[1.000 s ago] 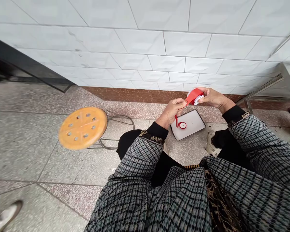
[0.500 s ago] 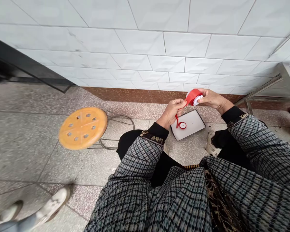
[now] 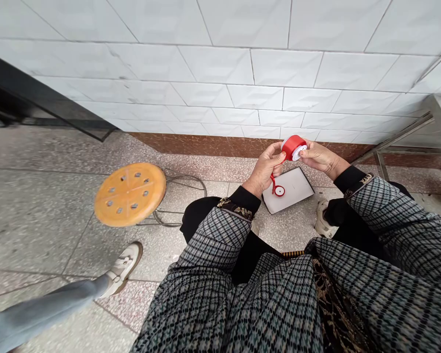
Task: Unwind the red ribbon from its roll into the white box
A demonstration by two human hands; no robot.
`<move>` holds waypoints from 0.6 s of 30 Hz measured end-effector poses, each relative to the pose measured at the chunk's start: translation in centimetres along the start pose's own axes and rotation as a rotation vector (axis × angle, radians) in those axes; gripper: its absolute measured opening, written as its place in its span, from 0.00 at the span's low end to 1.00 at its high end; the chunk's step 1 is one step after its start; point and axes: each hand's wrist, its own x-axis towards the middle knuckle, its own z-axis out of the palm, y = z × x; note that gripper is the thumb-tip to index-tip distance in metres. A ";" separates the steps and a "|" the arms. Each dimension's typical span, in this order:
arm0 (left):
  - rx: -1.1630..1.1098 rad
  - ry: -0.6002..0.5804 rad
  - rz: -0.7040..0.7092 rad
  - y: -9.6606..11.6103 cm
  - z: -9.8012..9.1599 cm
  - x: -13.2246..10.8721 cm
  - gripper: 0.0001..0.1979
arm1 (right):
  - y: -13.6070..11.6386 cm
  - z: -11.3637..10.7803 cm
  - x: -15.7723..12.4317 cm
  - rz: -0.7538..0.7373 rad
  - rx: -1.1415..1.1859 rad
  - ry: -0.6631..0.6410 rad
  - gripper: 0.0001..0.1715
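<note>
My right hand (image 3: 318,156) grips a red ribbon spool (image 3: 293,146) with a white core, held up over the floor. My left hand (image 3: 266,166) pinches the loose red ribbon end (image 3: 274,182) that runs off the spool and hangs down. Below the hands a white sheet (image 3: 292,189) lies on the floor, and a small red ring (image 3: 279,190) rests on it. My checked sleeves and black trousers fill the lower part of the view.
An orange round stool (image 3: 130,193) with holes stands to the left on a wire frame. Another person's grey trouser leg and white shoe (image 3: 122,268) step in at the lower left. A white tiled wall (image 3: 220,73) stands ahead; a metal frame (image 3: 404,137) is at the right.
The other person's foot has stepped forward from the lower left corner toward the stool. My hands have drawn closer together around the spool, and the spool has turned slightly.
</note>
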 end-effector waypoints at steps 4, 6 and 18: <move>0.011 -0.051 -0.013 0.0 -0.3 0.1 0.21 | 0.9 0.0 0.1 0.007 0.010 -0.005 0.37; 0.016 -0.061 -0.022 0.1 -0.5 0.1 0.21 | 0.8 0.0 0.0 0.016 -0.007 -0.014 0.37; 0.171 -0.116 -0.171 0.4 -1.5 0.6 0.18 | -4.8 -0.7 -1.4 -0.138 -0.791 -0.158 0.37</move>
